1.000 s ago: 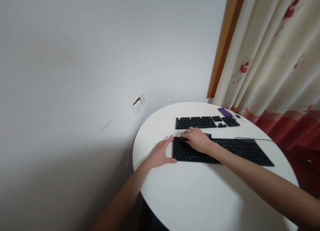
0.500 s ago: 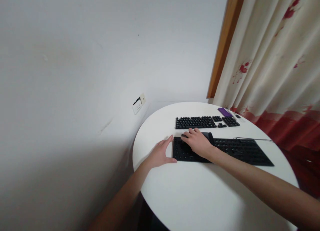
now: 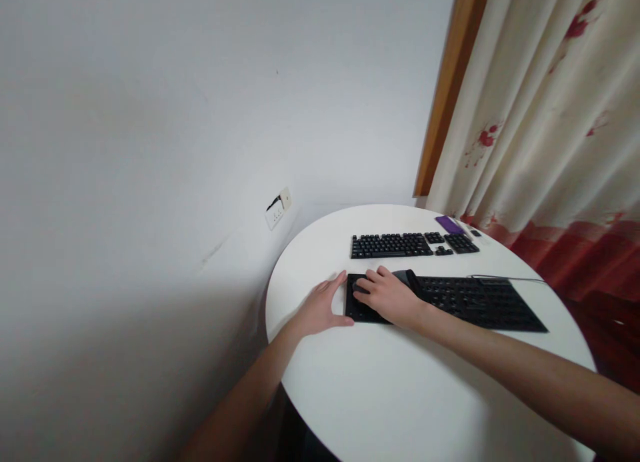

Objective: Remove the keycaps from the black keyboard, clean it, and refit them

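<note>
A black keyboard base (image 3: 475, 305) with its keycaps off lies flat on the round white table (image 3: 400, 382). My left hand (image 3: 320, 309) spans its left end, thumb at the near corner and fingertips at the far corner, steadying it. Over the left part of the base, my right hand (image 3: 393, 299) is wrapped round a black handheld device (image 3: 407, 280). The device's rounded end shows to the right of the fingers, and its dark front rests low over the base; the hand hides the rest, so I cannot tell its exact kind.
Loose black keycaps (image 3: 393, 245) lie in keyboard layout behind the base. A purple item (image 3: 449, 225) and a small dark thing (image 3: 475, 233) sit at the back right. A thin cable (image 3: 505, 277) runs right from the base. The wall has a socket (image 3: 275, 215); a curtain (image 3: 540, 115) hangs right.
My right hand and the black device have slid left along the keyboard base, nearer its left end. My left hand has stayed in place.
</note>
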Available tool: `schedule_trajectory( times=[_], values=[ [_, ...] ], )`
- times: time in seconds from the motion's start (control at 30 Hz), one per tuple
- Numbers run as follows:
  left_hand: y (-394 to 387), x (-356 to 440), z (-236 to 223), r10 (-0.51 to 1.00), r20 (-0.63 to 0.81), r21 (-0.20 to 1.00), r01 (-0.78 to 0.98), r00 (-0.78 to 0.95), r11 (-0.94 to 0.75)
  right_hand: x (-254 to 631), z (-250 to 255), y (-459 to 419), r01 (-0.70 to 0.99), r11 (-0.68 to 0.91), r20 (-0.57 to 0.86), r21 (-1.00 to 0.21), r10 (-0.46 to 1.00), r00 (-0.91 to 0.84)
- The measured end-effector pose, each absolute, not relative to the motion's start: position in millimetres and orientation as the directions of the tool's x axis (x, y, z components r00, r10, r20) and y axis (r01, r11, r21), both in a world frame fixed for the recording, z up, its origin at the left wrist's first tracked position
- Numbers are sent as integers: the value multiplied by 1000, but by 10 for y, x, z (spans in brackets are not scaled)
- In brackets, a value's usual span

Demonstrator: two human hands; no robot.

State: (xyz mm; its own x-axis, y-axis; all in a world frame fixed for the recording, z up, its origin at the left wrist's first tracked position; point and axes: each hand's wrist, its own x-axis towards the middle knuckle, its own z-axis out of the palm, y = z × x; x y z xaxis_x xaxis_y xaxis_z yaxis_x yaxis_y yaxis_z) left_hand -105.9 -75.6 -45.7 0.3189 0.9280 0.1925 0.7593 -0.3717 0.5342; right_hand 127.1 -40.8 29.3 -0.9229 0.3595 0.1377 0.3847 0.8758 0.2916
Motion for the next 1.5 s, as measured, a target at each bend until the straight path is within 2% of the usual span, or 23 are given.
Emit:
schedule_trajectory(
  times=[0.1, 0.23, 0.33, 0.4, 0.53, 0.67, 0.73, 0.9, 1.07, 1.2, 1.33, 1.5],
  values=[
    [-750, -1066, -477, 923, 209, 530, 756, 322, -384, 1263, 280, -429, 437, 839, 169, 324, 403, -900],
    [-756, -1062, -465, 923, 203, 531, 755, 327, -384, 1241, 265, -456, 363, 872, 133, 330, 338, -932],
    [-763, -1052, -438, 926, 196, 533, 758, 323, -377, 1226, 256, -463, 521, 783, 211, 341, 476, -854],
    [-765, -1049, -428, 926, 194, 533, 757, 324, -377, 1228, 252, -460, 567, 758, 245, 323, 512, -823],
    [-761, -1051, -433, 926, 193, 531, 760, 323, -376, 1252, 217, -456, 410, 872, 173, 268, 375, -911],
    [-767, -1045, -417, 925, 196, 536, 755, 324, -378, 1287, 156, -465, 623, 738, 251, 259, 571, -781],
    [-776, -1038, -395, 928, 186, 545, 752, 323, -371, 1317, 144, -477, 654, 723, 263, 223, 601, -755],
    [-783, -1034, -386, 934, 177, 554, 753, 309, -354, 1429, 186, -523, 354, 924, 140, 143, 335, -932],
    [-764, -1052, -431, 927, 194, 540, 754, 320, -373, 1492, 215, -554, 488, 862, 194, 138, 459, -867],
    [-770, -1040, -410, 929, 187, 538, 757, 320, -370, 1504, 206, -593, 334, 939, 140, 80, 321, -937],
    [-783, -1025, -380, 932, 175, 536, 763, 317, -360, 1537, 197, -605, 473, 879, 192, 61, 455, -870],
    [-773, -1044, -410, 932, 177, 540, 761, 316, -360, 1578, 109, -638, 554, 829, 198, 76, 532, -823]
  ],
)
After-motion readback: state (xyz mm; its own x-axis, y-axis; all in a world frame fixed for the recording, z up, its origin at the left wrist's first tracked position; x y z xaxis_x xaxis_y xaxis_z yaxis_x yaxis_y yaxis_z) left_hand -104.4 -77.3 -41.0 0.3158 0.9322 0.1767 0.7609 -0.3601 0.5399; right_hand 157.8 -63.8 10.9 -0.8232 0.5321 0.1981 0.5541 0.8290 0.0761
